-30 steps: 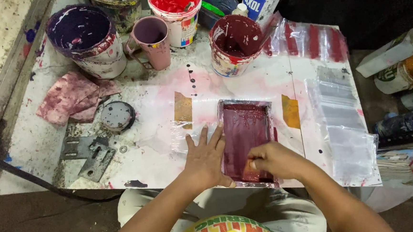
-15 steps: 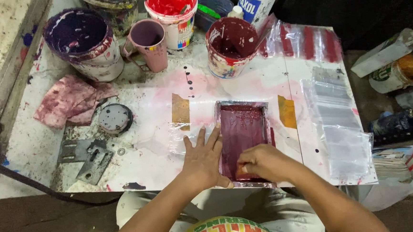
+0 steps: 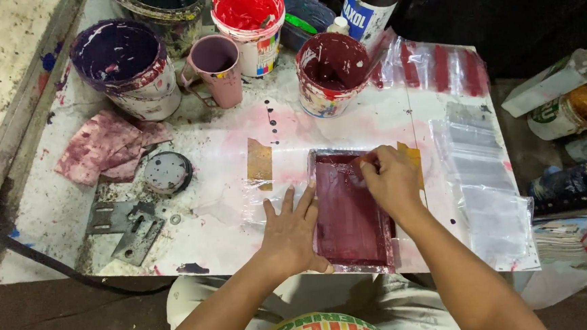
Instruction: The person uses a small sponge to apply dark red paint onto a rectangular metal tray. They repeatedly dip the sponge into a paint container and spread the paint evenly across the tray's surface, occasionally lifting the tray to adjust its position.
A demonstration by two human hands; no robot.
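We see our left hand [image 3: 289, 234] lying flat and spread on the bench [image 3: 209, 224], fingertips against the left edge of the maroon-inked screen frame [image 3: 351, 212], much as a second ago. Our right hand [image 3: 391, 179], which was at the frame's near end, has slid to its far top edge, fingers curled and pressing there; whether it grips anything we cannot tell. Beyond stands a maroon paint tub [image 3: 332, 74].
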